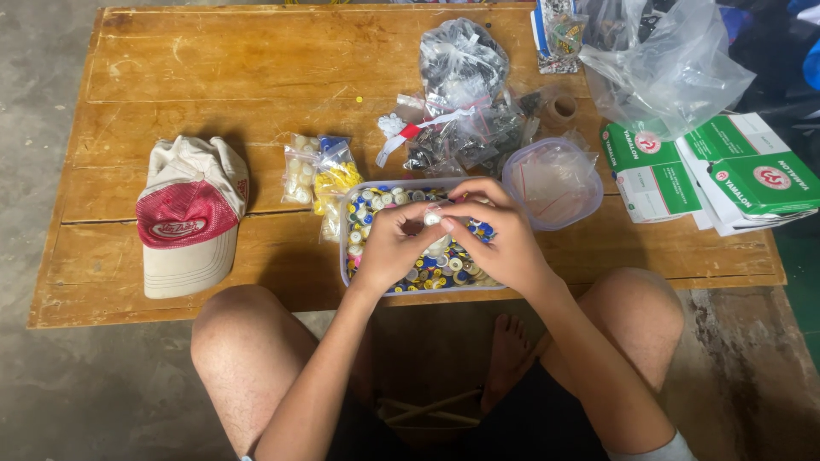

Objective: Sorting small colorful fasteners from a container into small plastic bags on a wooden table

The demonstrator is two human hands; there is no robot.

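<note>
Tub (345,224) of coloured caps; both hands pinch one white cap (433,218).

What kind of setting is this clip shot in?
Likely an informal home or small workshop: a low wooden table on bare concrete floor, a tub of small coloured parts, and green boxes.

A red-and-cream cap (190,218), green-and-white boxes (709,171), clear plastic bags (666,64) and a round lid (553,181) lie on the wooden table (213,77).

On my tabletop (171,77) I count one cap (190,215), two round plastic tubs (552,181), and three green-white boxes (651,171).
</note>
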